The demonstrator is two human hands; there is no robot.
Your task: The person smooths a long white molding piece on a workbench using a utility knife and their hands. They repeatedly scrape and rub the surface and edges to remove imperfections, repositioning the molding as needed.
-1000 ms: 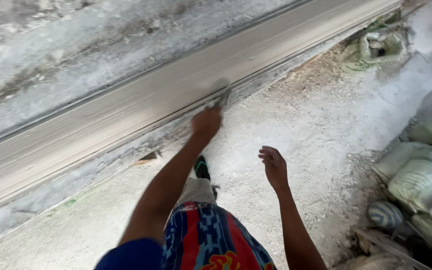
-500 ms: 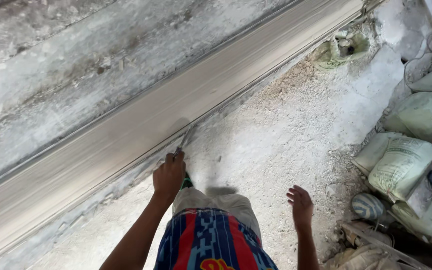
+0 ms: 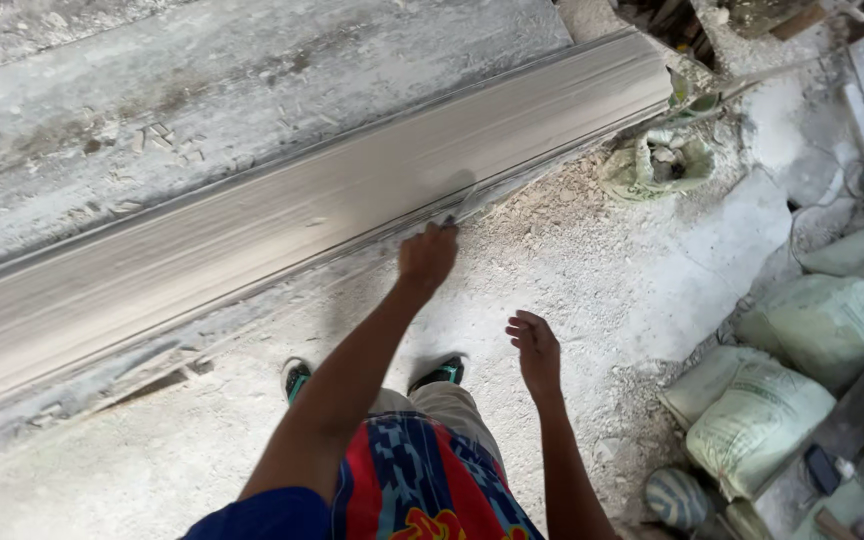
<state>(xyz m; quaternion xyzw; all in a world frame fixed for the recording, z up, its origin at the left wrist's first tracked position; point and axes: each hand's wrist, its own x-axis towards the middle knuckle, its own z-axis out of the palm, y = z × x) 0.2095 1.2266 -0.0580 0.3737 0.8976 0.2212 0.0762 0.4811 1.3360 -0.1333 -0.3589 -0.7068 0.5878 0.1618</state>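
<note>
While clenched on scraper — left hand.

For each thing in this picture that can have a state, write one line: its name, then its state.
Left hand: closed on a small scraper, at the moulding's lower edge.
Right hand: open, empty, in the air.
Long plaster moulding: lying flat, grey, smooth.
Sacks: full, lying on their sides.
Floor: strewn with white crumbs.
</note>
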